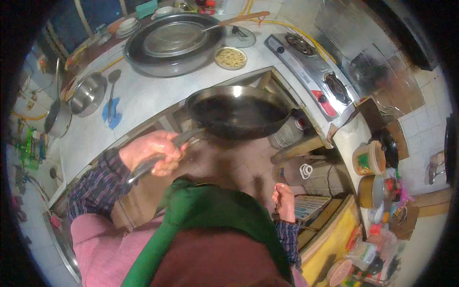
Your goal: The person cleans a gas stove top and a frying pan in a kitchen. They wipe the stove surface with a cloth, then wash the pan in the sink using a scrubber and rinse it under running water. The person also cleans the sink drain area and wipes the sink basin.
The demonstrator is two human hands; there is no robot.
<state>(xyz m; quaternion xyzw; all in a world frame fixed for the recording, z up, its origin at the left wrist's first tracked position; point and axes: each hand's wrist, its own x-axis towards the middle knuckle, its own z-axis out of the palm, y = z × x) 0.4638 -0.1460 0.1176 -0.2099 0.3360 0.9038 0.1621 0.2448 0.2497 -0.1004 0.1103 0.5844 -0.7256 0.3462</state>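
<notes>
My left hand (154, 152) is wrapped around the dark handle of a black frying pan (239, 115). Held in the air in front of the counter edge, the pan shows its dark inner surface, with nothing I can make out in it. Low on the right, apart from the pan, my right hand (284, 200) has its fingers curled in with nothing visible in them. A two-burner gas stove (311, 67) stands beyond the pan to the right. On the counter behind the pan is a plate of pale chopped food (230, 58).
A large metal basin (172, 69) with a strainer (176, 39) over it sits on the white counter (148, 103). At left are a steel bowl (88, 95) and a dark spatula (113, 91) on a blue cloth. Tubs (369, 159) line the right-hand ledge. Below the counter is a plastic bottle (294, 173).
</notes>
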